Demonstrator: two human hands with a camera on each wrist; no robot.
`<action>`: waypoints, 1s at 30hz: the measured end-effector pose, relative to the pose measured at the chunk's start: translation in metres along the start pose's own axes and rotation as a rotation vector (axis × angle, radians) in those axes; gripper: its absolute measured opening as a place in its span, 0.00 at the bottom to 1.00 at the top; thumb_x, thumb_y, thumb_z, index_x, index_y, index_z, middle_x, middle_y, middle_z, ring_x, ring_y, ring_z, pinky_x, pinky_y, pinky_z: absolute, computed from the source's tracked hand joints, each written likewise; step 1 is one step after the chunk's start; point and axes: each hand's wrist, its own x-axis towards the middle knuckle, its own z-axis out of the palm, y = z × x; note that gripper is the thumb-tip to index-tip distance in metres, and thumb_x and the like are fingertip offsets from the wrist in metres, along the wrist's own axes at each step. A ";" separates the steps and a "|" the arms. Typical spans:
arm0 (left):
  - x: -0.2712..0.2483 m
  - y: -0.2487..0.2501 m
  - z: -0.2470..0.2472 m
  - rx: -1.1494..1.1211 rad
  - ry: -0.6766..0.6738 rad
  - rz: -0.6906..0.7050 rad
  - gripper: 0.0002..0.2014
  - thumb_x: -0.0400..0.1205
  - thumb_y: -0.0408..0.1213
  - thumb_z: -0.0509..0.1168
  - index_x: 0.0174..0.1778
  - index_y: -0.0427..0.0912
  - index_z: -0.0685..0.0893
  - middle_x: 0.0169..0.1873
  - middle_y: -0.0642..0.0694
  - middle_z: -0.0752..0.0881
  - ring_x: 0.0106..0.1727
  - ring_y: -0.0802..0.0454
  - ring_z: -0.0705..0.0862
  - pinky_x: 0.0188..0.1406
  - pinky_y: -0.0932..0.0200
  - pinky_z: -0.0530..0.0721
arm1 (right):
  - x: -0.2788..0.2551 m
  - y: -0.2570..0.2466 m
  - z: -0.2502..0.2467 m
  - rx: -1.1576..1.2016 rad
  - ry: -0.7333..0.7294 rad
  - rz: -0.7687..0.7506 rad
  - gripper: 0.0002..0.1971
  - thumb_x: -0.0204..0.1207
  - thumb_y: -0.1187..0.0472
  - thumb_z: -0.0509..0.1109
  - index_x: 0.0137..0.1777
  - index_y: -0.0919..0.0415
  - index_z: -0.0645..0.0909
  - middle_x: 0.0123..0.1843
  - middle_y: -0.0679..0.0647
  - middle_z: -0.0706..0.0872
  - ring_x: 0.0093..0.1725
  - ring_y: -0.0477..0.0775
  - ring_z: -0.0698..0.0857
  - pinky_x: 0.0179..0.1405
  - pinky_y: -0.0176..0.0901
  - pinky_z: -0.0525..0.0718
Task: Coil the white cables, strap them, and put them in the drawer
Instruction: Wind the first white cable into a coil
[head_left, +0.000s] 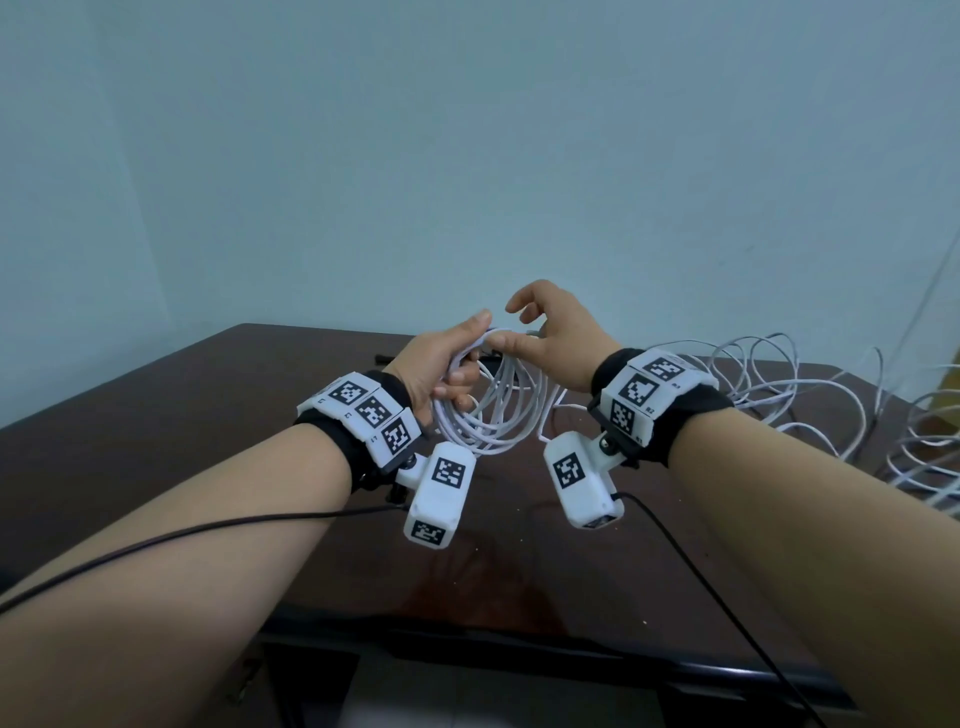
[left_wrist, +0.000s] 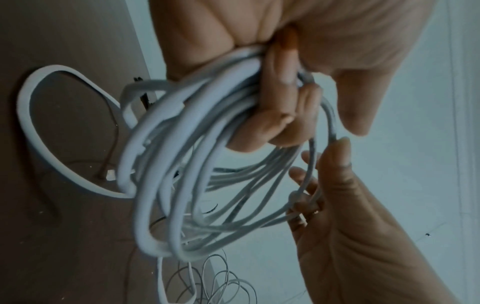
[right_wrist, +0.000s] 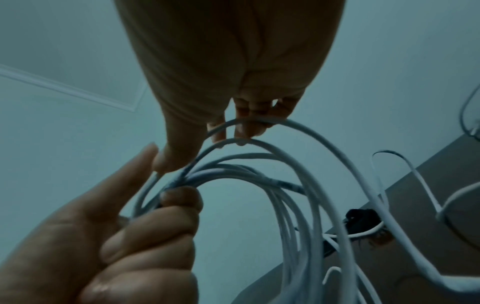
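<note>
White cable coil (head_left: 488, 410) is hanging above the dark table (head_left: 156, 431), our left hand (head_left: 441, 364) curling tight round its top while our right hand (head_left: 550, 332) is pinching one strand; we are keeping each loop equal and flat.

Head view looks down; wrist views close, sharing the cable coil (left_wrist: 207, 164)

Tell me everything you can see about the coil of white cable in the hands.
The white cable coil is several loose, uneven round loops of thin, smooth cord, hanging in the air above the dark table. The left hand grips its top, fingers curled round the bundled strands. The right hand touches a top strand. No strap shows on it.
</note>
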 end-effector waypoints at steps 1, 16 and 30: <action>0.000 0.000 -0.001 -0.004 -0.016 -0.005 0.21 0.80 0.55 0.63 0.31 0.43 0.71 0.12 0.52 0.62 0.10 0.60 0.56 0.14 0.69 0.66 | 0.001 0.004 0.000 -0.031 -0.021 -0.003 0.25 0.68 0.40 0.73 0.62 0.50 0.76 0.58 0.51 0.77 0.57 0.52 0.78 0.60 0.48 0.78; -0.005 0.003 0.003 -0.034 -0.056 0.102 0.10 0.78 0.45 0.66 0.41 0.41 0.78 0.14 0.53 0.63 0.11 0.62 0.59 0.12 0.70 0.67 | -0.007 0.003 0.010 0.403 -0.022 0.153 0.20 0.79 0.45 0.64 0.39 0.64 0.77 0.23 0.51 0.71 0.20 0.48 0.72 0.27 0.41 0.75; 0.006 0.009 -0.013 -0.124 0.203 0.106 0.21 0.82 0.55 0.61 0.31 0.44 0.67 0.13 0.54 0.62 0.11 0.60 0.58 0.11 0.70 0.63 | -0.017 0.006 0.007 0.143 -0.181 0.219 0.38 0.77 0.32 0.43 0.63 0.67 0.74 0.55 0.65 0.85 0.51 0.63 0.87 0.55 0.60 0.86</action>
